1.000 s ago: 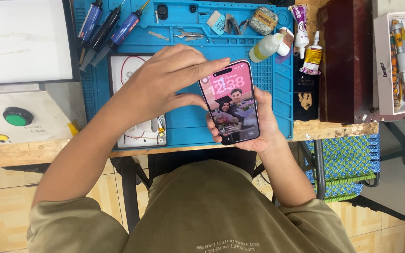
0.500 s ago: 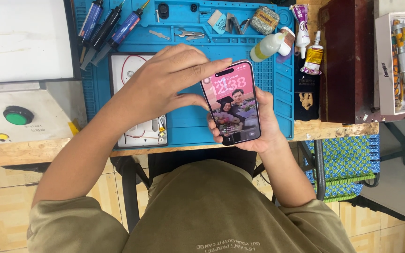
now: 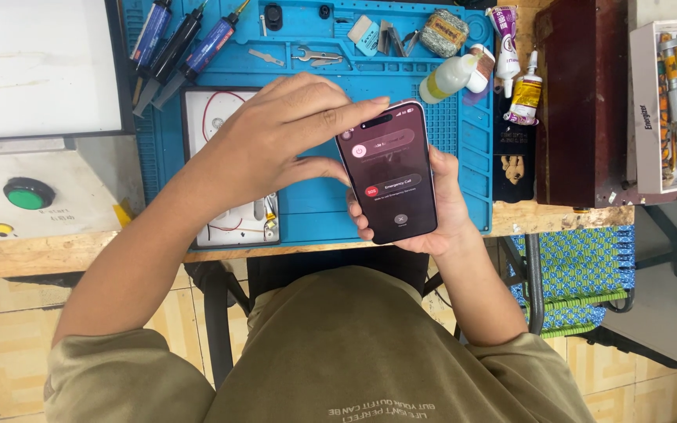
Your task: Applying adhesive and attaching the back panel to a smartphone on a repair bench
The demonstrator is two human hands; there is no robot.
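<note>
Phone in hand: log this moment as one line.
right hand: holds phone upright | left hand: fingers at its top-left edge | screen: dark menu | below: blue mat

Single head-worn view, looking steeply down, close over blue mat (image 3: pixel 315 211), bench edge and lap

The person wears an olive-green short-sleeved cotton T-shirt (image 3: pixel 338 352); its sleeves end above the elbows at eight and four o'clock. Small pale lettering sits near six o'clock. Both forearms are bare.
</note>
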